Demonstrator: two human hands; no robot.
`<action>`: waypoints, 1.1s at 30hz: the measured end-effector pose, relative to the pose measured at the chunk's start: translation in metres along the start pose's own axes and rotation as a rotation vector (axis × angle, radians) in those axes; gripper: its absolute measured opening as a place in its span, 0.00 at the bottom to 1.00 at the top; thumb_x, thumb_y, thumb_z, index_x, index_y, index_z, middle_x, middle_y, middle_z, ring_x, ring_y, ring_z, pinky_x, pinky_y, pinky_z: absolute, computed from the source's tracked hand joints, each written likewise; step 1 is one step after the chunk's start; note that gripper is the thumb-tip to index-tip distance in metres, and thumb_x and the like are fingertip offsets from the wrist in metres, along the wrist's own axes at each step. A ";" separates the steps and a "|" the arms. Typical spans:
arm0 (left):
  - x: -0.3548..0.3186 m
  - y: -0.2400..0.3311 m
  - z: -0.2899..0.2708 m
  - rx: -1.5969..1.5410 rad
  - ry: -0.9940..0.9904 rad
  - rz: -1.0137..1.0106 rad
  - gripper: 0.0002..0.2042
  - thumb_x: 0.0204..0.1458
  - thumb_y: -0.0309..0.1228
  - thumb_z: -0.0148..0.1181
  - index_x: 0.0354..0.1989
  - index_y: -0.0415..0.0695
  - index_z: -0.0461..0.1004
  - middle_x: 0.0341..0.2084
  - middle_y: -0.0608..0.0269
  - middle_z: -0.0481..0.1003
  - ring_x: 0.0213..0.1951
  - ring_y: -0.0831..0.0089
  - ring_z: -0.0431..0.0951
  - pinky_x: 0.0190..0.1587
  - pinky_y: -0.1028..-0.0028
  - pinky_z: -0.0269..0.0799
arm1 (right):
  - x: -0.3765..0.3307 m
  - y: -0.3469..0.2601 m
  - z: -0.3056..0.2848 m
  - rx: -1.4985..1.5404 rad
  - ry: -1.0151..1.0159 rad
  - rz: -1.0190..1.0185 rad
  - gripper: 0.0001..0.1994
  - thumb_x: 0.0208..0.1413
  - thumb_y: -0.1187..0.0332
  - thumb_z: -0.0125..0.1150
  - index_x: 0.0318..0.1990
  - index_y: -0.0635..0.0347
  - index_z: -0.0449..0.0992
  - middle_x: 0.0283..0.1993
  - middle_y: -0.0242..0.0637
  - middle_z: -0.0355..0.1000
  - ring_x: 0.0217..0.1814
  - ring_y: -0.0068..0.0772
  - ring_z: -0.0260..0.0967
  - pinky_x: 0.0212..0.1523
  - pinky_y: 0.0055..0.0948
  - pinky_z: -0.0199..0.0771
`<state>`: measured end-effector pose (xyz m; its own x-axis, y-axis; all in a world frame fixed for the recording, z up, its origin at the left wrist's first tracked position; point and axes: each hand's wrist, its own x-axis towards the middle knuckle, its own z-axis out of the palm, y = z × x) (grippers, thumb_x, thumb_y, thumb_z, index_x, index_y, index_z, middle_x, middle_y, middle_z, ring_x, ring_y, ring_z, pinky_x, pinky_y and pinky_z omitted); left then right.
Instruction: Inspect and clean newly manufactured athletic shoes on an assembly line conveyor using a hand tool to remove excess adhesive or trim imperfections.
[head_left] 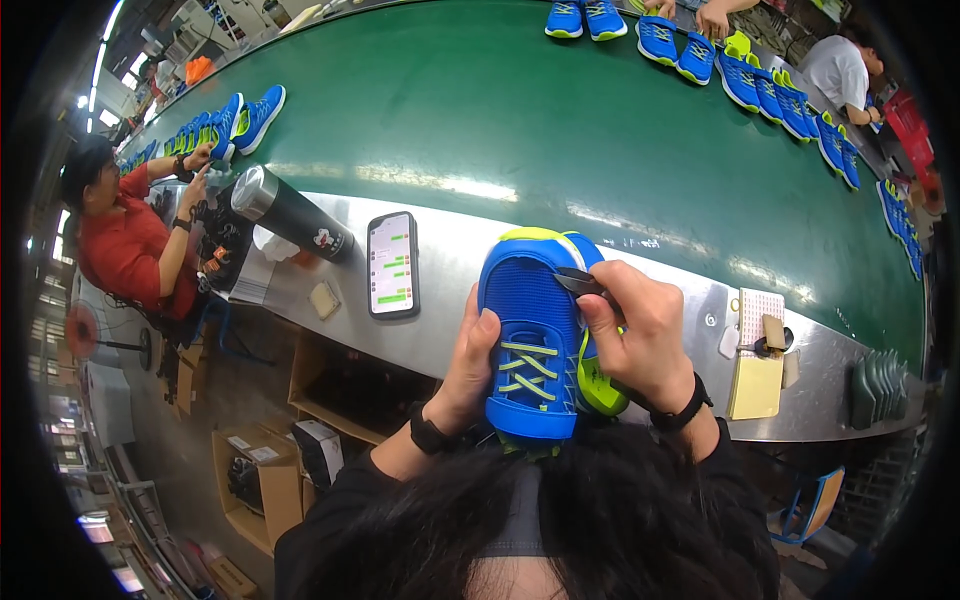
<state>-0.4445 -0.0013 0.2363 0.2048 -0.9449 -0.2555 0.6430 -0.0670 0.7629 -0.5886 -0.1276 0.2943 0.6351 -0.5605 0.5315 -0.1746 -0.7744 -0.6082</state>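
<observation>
My left hand (468,360) is closed around the left side of a blue sneaker (530,310) with yellow-green laces, holding it up over the metal edge of the bench. In my right hand (645,325) a small black pointed tool (577,281), perhaps snips or tweezers, is pinched between thumb and fingers. Its tip touches or lies very close to the shoe's upper, at the right of the ribbed blue part. Partly hidden behind this sneaker is a second shoe with a bright green part (600,388). Hair covers the bottom of the view.
A green conveyor belt (420,110) carries pairs of blue sneakers (770,95). On the metal ledge lie a phone (393,265), a black tumbler (290,212), a yellow notepad (755,387) and dark green plates (880,390). A co-worker in red (135,235) sits left; others work across the belt.
</observation>
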 end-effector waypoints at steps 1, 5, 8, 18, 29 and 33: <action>0.000 0.000 0.000 -0.011 -0.009 -0.004 0.42 0.51 0.66 0.49 0.62 0.40 0.59 0.51 0.54 0.71 0.48 0.65 0.77 0.49 0.66 0.76 | 0.000 0.001 -0.001 0.003 -0.011 0.000 0.08 0.51 0.68 0.64 0.35 0.59 0.72 0.26 0.38 0.72 0.23 0.43 0.70 0.22 0.33 0.67; 0.000 0.000 0.000 -0.006 -0.015 -0.011 0.42 0.51 0.66 0.50 0.62 0.41 0.58 0.52 0.53 0.71 0.49 0.65 0.76 0.50 0.65 0.76 | 0.003 0.002 -0.004 0.029 -0.029 -0.008 0.08 0.49 0.69 0.65 0.34 0.59 0.72 0.25 0.38 0.71 0.22 0.43 0.70 0.21 0.33 0.67; -0.001 0.002 0.003 0.010 -0.015 0.010 0.43 0.50 0.66 0.50 0.63 0.41 0.57 0.52 0.53 0.71 0.49 0.65 0.76 0.50 0.65 0.75 | 0.003 0.006 -0.005 0.037 -0.025 -0.031 0.08 0.48 0.70 0.65 0.34 0.59 0.72 0.24 0.38 0.70 0.21 0.42 0.69 0.21 0.33 0.67; -0.002 0.001 0.002 0.005 -0.021 0.000 0.42 0.51 0.65 0.49 0.63 0.42 0.56 0.52 0.53 0.70 0.49 0.65 0.76 0.51 0.65 0.75 | 0.006 0.005 -0.009 -0.005 -0.060 -0.040 0.08 0.48 0.70 0.65 0.33 0.58 0.72 0.23 0.38 0.69 0.22 0.43 0.69 0.22 0.35 0.65; 0.000 0.004 0.005 0.035 0.000 0.012 0.39 0.54 0.63 0.49 0.63 0.44 0.55 0.50 0.54 0.71 0.46 0.66 0.77 0.47 0.67 0.78 | 0.001 0.014 -0.004 0.271 -0.158 0.178 0.06 0.56 0.68 0.59 0.33 0.61 0.71 0.19 0.39 0.65 0.19 0.35 0.66 0.21 0.31 0.61; -0.001 0.006 0.010 0.071 0.039 0.051 0.39 0.54 0.64 0.48 0.63 0.43 0.56 0.49 0.54 0.72 0.46 0.67 0.78 0.47 0.67 0.78 | -0.008 0.031 0.001 0.466 -0.040 0.369 0.09 0.61 0.65 0.55 0.36 0.63 0.71 0.18 0.33 0.59 0.21 0.19 0.55 0.23 0.24 0.56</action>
<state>-0.4480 -0.0043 0.2473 0.2656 -0.9345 -0.2369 0.5772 -0.0427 0.8155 -0.5986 -0.1469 0.2711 0.6245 -0.7499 0.2182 -0.0463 -0.3145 -0.9481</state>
